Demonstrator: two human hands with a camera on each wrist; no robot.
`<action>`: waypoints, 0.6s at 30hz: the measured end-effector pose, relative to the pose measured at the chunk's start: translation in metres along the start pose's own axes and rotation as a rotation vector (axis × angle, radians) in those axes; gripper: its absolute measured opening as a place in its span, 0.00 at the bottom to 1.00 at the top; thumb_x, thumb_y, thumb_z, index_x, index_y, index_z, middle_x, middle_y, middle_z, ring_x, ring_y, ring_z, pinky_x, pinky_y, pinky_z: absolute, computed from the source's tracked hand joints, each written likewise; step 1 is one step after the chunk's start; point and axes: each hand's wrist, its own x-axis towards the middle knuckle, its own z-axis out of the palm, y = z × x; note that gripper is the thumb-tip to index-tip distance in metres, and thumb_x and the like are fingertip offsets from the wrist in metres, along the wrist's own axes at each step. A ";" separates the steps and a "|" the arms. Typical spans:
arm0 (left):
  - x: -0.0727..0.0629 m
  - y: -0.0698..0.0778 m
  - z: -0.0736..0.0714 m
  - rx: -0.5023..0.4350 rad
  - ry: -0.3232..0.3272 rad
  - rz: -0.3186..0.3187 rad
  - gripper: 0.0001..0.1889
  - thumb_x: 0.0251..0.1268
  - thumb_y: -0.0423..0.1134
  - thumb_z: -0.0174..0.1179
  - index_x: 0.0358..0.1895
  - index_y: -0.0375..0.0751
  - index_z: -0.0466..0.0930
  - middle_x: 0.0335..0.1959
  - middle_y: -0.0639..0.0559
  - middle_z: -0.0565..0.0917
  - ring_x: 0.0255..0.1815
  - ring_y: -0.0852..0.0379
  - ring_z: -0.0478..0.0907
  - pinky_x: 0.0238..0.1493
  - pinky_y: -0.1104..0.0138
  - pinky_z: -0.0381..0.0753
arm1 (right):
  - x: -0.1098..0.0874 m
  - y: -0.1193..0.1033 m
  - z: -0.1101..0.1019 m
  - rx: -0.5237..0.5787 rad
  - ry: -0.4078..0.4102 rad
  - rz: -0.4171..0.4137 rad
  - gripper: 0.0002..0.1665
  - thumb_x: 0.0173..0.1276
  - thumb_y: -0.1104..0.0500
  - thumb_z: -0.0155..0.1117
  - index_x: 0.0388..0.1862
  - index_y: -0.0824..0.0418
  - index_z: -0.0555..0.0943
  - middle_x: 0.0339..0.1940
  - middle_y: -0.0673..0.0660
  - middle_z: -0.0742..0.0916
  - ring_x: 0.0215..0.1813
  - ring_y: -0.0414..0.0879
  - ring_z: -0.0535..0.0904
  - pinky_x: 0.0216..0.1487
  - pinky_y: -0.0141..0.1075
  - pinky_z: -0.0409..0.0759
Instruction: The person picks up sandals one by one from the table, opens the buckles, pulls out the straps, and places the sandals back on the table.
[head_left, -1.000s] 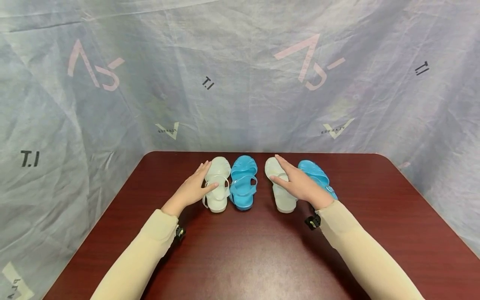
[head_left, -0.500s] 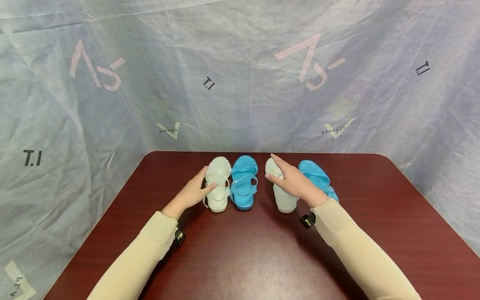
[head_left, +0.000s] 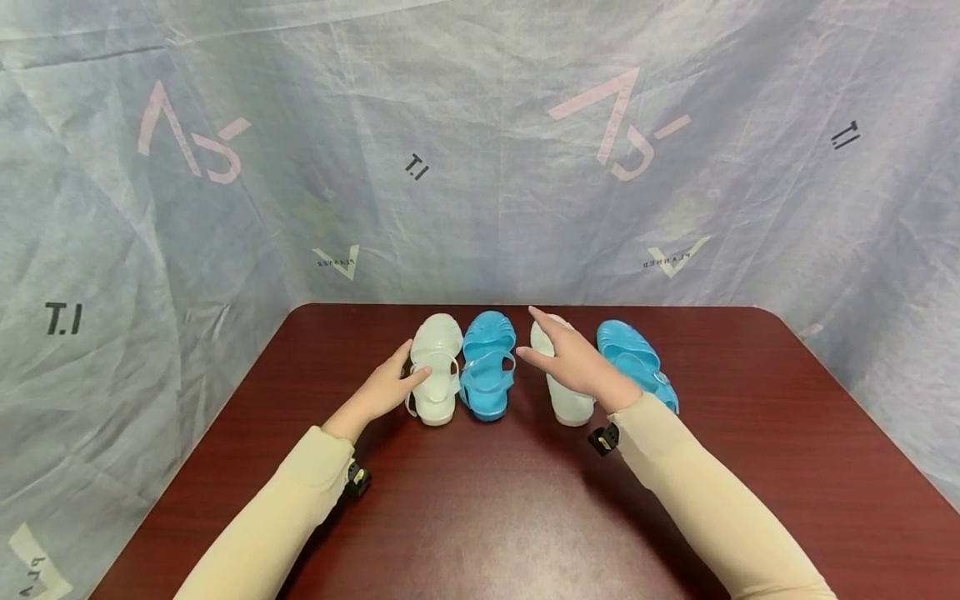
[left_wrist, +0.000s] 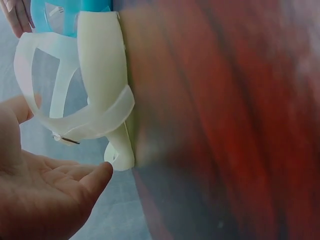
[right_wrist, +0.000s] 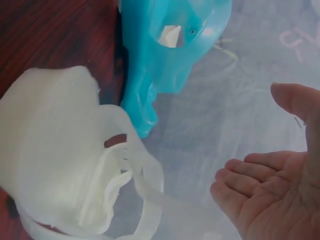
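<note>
Two white sandals and two blue sandals lie in a row near the table's far edge. My left hand [head_left: 382, 385] is at the left side of the left white sandal [head_left: 435, 392], fingers extended beside it and thumb overlapping it. Right of it sits a blue sandal [head_left: 487, 392] with a back strap. My right hand [head_left: 572, 360] hovers over the right white sandal [head_left: 572, 407], hiding its middle, fingers straight and thumb spread. In the right wrist view, that hand [right_wrist: 280, 185] shows an empty palm beside the white sandal [right_wrist: 55, 145]. Another blue sandal [head_left: 632, 354] lies farthest right, partly covered.
The dark red wooden table [head_left: 480, 517] extends toward me and to both sides. A grey-white printed cloth [head_left: 480, 150] hangs behind it and along the sides. Small black devices [head_left: 603, 439] are worn on both wrists.
My right hand has shifted left across the right white sandal, uncovering more of the far-right blue one. My left hand has drawn back slightly. The sandals stay in place.
</note>
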 end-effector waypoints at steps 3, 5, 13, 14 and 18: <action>0.001 0.000 0.001 -0.029 -0.005 0.005 0.43 0.74 0.55 0.48 0.77 0.34 0.38 0.78 0.36 0.47 0.77 0.39 0.51 0.73 0.47 0.57 | 0.002 -0.003 0.000 0.012 0.009 -0.009 0.48 0.71 0.39 0.56 0.80 0.54 0.48 0.79 0.59 0.60 0.79 0.59 0.52 0.73 0.58 0.58; 0.001 0.000 0.001 -0.047 -0.003 -0.005 0.42 0.74 0.54 0.48 0.78 0.35 0.38 0.78 0.37 0.47 0.77 0.40 0.50 0.74 0.47 0.56 | 0.003 -0.006 0.000 0.013 0.014 -0.016 0.47 0.71 0.39 0.56 0.80 0.54 0.48 0.78 0.59 0.60 0.78 0.58 0.52 0.73 0.57 0.59; -0.003 0.001 0.001 -0.134 -0.020 -0.059 0.41 0.74 0.53 0.48 0.77 0.34 0.40 0.77 0.35 0.50 0.78 0.43 0.50 0.74 0.49 0.57 | 0.008 -0.015 0.007 0.033 0.023 -0.038 0.45 0.72 0.44 0.57 0.79 0.56 0.50 0.78 0.59 0.61 0.76 0.57 0.59 0.72 0.54 0.63; -0.003 0.001 0.001 -0.150 -0.023 -0.066 0.41 0.75 0.53 0.48 0.77 0.34 0.40 0.77 0.35 0.51 0.78 0.43 0.50 0.74 0.49 0.57 | 0.008 -0.016 0.008 0.037 0.029 -0.040 0.45 0.72 0.44 0.57 0.79 0.56 0.50 0.78 0.59 0.62 0.76 0.57 0.60 0.71 0.54 0.64; -0.003 -0.001 0.002 -0.194 -0.023 -0.076 0.39 0.75 0.51 0.48 0.77 0.32 0.41 0.77 0.34 0.52 0.77 0.42 0.51 0.74 0.50 0.57 | 0.011 -0.023 0.012 0.097 0.050 -0.049 0.43 0.73 0.44 0.57 0.78 0.57 0.53 0.65 0.64 0.77 0.61 0.59 0.76 0.62 0.51 0.74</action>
